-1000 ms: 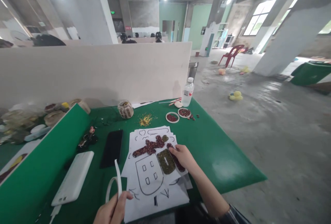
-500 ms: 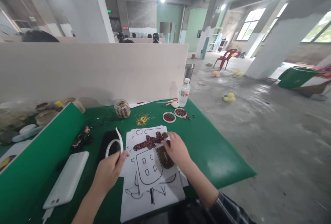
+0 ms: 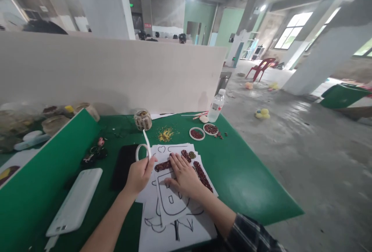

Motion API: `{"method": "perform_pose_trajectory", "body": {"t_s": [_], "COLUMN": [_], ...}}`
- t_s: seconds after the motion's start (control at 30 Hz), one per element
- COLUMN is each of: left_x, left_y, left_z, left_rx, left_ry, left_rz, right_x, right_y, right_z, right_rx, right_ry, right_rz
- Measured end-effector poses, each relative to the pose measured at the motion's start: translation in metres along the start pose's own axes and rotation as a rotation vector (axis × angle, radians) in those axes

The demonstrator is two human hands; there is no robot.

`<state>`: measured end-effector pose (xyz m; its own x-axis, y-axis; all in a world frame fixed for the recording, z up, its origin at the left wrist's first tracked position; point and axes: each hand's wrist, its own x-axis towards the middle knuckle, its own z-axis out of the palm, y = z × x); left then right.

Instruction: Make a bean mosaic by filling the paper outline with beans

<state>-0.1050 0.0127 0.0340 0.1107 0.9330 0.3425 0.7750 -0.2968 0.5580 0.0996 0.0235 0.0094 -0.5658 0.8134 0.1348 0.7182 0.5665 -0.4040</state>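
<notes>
My left hand [image 3: 139, 176] grips a roll of white tape [image 3: 147, 143], its loose end standing up. My right hand [image 3: 186, 176] lies flat, fingers stretched out, on a sheet of paper with a black line drawing [image 3: 171, 213]. Its fingertips rest on a shape covered in dark red beans [image 3: 162, 166] and hide part of it. A small patch of green beans [image 3: 192, 154] shows beyond the fingers. To the right of the hand runs a long strip of dark red beans [image 3: 202, 175]. More drawn sheets [image 3: 157, 236] lie underneath.
Two small dishes of red beans [image 3: 197, 138] stand behind the papers, near a water bottle [image 3: 216, 106]. Yellow bits [image 3: 165, 134] and a jar [image 3: 143, 120] are further left. A black phone [image 3: 124, 166], keys [image 3: 94, 154] and a white power bank [image 3: 75, 201] lie left.
My right hand has moved from the right edge of the drawing onto its middle and flattened out. The red bean strip at right is uncovered; the dark green patch is now hidden.
</notes>
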Motion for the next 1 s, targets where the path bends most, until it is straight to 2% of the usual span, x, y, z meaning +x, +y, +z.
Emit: {"method": "perform_pose_trajectory", "body": {"t_s": [0.13,0.27,0.33,0.43,0.53,0.63,0.73,0.8,1.0], "left_x": [-0.007,-0.011,-0.011,-0.009,-0.007,-0.006,-0.006,-0.007,-0.008], "left_y": [0.009,0.012,0.012,0.013,0.015,0.015,0.014,0.013,0.013], "left_z": [0.002,0.006,0.006,0.004,0.003,0.002,0.002,0.001,-0.007], "left_rx": [-0.041,-0.108,-0.139,-0.172,-0.205,-0.203,-0.135,-0.042,0.298], "left_ry": [-0.091,-0.252,-0.344,-0.408,-0.437,-0.457,-0.446,-0.392,-0.077], "left_rz": [0.091,0.211,0.306,0.403,0.44,0.448,0.445,0.441,0.349], "right_x": [-0.001,0.001,0.002,0.002,0.002,0.001,-0.001,-0.001,-0.002], "right_y": [0.003,0.014,0.02,0.026,0.028,0.03,0.033,0.036,0.036], "right_z": [-0.009,-0.016,-0.017,-0.02,-0.023,-0.025,-0.026,-0.027,-0.029], "right_rx": [0.227,0.575,0.726,0.85,0.876,0.909,0.896,0.873,0.755], "right_ry": [0.091,0.35,0.433,0.426,0.352,0.342,0.339,0.324,0.282], "right_rz": [0.023,0.145,0.199,0.281,0.318,0.315,0.325,0.321,0.315]}}
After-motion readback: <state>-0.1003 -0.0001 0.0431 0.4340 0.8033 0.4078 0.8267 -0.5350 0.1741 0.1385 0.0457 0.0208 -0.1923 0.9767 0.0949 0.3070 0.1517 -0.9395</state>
